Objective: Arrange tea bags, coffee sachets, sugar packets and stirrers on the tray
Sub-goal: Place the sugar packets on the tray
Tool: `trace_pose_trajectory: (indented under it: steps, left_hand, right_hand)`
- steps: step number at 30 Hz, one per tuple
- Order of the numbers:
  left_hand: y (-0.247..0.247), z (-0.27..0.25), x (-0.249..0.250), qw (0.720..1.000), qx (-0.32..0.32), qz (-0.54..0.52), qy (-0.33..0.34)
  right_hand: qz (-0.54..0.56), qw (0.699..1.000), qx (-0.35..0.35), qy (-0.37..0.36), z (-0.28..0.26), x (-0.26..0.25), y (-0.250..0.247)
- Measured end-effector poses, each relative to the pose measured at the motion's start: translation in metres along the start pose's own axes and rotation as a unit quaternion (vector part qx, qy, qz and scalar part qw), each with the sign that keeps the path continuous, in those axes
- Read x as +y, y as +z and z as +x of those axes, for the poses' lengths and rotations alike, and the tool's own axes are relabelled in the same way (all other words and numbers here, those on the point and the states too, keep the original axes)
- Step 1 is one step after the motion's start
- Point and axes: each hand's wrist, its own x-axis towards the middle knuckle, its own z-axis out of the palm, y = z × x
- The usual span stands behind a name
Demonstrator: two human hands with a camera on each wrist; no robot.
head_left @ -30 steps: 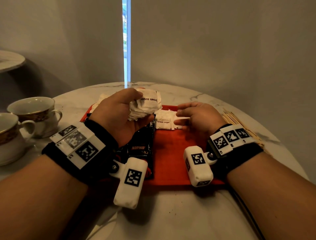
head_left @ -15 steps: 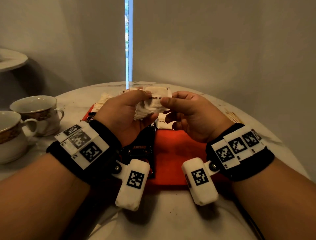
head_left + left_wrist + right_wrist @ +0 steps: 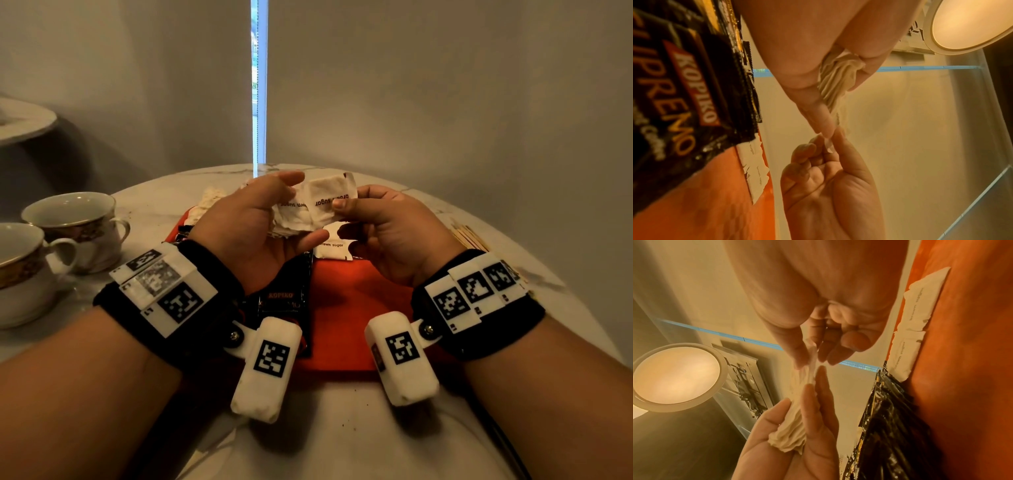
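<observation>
My left hand (image 3: 305, 207) grips a stack of white brown-sugar packets (image 3: 291, 222) above the far edge of the red tray (image 3: 349, 308). The stack's fanned edges (image 3: 835, 79) show between thumb and fingers. My right hand (image 3: 342, 205) pinches the top packet (image 3: 330, 200) by its near edge, and that packet still overlaps the stack. Black Kopiko coffee sachets (image 3: 284, 298) lie on the tray's left part. Two more sugar packets (image 3: 334, 246) lie flat at the tray's far side, under my hands.
Two patterned teacups (image 3: 75, 226) stand on the marble table at the left. Wooden stirrers (image 3: 469, 236) lie on the table right of the tray. Pale crumpled packets (image 3: 209, 202) sit behind the tray's far left corner. A wall closes off the far side.
My right hand rose from the packets on the tray to the stack in my left hand and pinched the top packet. That packet has slid a little to the right.
</observation>
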Motion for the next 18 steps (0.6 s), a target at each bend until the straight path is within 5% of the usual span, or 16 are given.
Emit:
trace_pose_trajectory:
  steps: [7,18]
  left_hand:
    - [-0.0007,0.0043,-0.0004,0.999,0.033,-0.014,0.012]
    - [-0.0047,0.0007,-0.0023,0.996,-0.070,0.055,0.001]
  right_hand:
    - [0.090,0.996,0.003,-0.027,0.0002,-0.0037,0.0008]
    - [0.083,0.994,-0.031,-0.058,-0.0030,-0.0016,0.0069]
